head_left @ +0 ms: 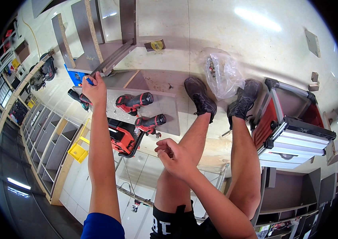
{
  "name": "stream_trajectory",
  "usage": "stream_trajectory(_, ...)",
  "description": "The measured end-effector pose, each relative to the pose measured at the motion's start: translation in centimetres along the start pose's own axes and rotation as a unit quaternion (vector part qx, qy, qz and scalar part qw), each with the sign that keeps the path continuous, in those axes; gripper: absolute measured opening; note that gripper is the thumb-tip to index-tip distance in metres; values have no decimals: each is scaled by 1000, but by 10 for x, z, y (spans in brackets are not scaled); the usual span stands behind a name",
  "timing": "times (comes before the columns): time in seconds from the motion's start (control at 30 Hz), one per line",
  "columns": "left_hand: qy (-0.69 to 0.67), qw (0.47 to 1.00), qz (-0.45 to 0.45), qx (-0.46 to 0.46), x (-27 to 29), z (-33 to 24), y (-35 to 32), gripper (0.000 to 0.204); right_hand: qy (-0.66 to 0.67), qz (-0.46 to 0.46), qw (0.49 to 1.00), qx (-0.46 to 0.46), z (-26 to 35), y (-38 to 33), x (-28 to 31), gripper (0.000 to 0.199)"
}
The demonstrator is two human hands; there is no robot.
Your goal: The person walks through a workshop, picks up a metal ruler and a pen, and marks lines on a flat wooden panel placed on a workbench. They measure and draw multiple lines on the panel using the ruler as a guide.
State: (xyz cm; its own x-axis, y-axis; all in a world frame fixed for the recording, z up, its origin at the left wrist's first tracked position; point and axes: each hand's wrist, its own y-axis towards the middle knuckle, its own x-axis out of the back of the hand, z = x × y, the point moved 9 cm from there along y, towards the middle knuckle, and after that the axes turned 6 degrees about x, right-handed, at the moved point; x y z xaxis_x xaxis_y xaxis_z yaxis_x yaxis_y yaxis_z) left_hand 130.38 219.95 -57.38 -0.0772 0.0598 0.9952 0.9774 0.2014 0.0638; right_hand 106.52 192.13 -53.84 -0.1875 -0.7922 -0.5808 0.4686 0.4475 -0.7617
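At upper left in the head view, I've got the left hand [94,92] closed around a slim blue tool [89,81] beside a long, dark, flat strip [115,56] along a grey board cabinet [82,24]; the right hand [175,157] hangs, fingers apart, loosely curled.

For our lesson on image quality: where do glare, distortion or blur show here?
Head view: a bright streak of glare on the pale floor, upper right; head view: shelves at left bend along the fisheye's black rim; head view: the left hand and right hand show no obvious motion blur.
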Motion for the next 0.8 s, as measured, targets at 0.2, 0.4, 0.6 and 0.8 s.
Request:
stream_trajectory(0.2,-13,1000,6,22,-1,3,0,41,10,17,999,-39,-4,0,-2,28)
stream_trajectory(0.4,-22,1000,4,13,0,2,0,41,3,19,999,-40,-1,0,-2,28)
stream_trajectory(0.6,-18,1000,9,10,1,-3,0,41,8,13,999,-40,1,0,-2,27)
stream_trajectory(0.8,-28,1000,8,0,0,-4,1,41,8,-3,1000,-14,-1,0,0,28)
